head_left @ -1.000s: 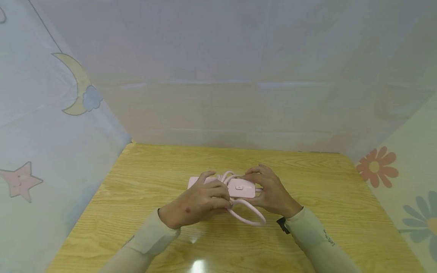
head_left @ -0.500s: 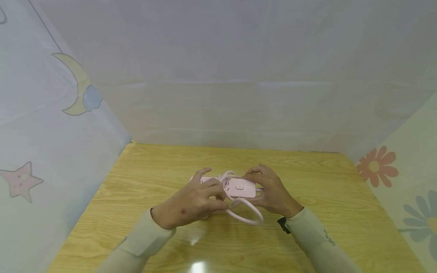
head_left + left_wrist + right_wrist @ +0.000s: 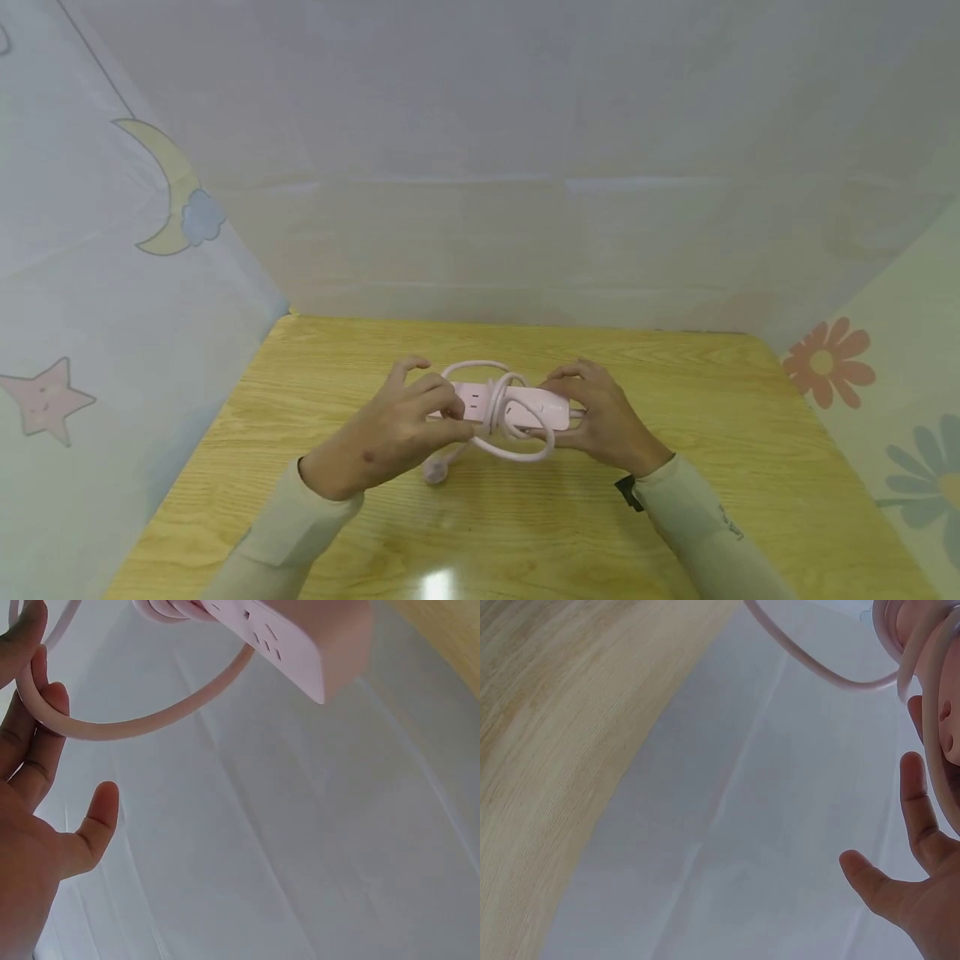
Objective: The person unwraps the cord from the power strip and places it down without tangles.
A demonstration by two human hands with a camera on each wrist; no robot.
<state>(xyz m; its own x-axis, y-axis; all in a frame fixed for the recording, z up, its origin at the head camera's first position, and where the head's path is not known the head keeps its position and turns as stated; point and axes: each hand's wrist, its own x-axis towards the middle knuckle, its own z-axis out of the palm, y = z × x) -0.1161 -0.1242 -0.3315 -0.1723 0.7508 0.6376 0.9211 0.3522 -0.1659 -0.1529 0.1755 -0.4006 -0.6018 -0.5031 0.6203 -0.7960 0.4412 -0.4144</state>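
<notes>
A pink power strip is held up over the wooden table in the head view, its sockets showing between the hands. Its pink cord wraps round the middle and hangs in loose loops. My right hand grips the strip's right end, where the cord comes out. At the other end my left hand pinches the cord between thumb and fingers, plainly so in the left wrist view, with the little finger apart. Below that hand dangles a roundish pale cord end, probably the plug, too blurred to tell.
White sheeting stands behind the table. Printed side walls flank it, with a moon and star on the left and flowers on the right. A dark band shows at the right wrist.
My left hand has moved left, drawing the cord out into wider loops. More of the strip's sockets show, and the pale cord end has come into sight. My right hand has barely moved.
</notes>
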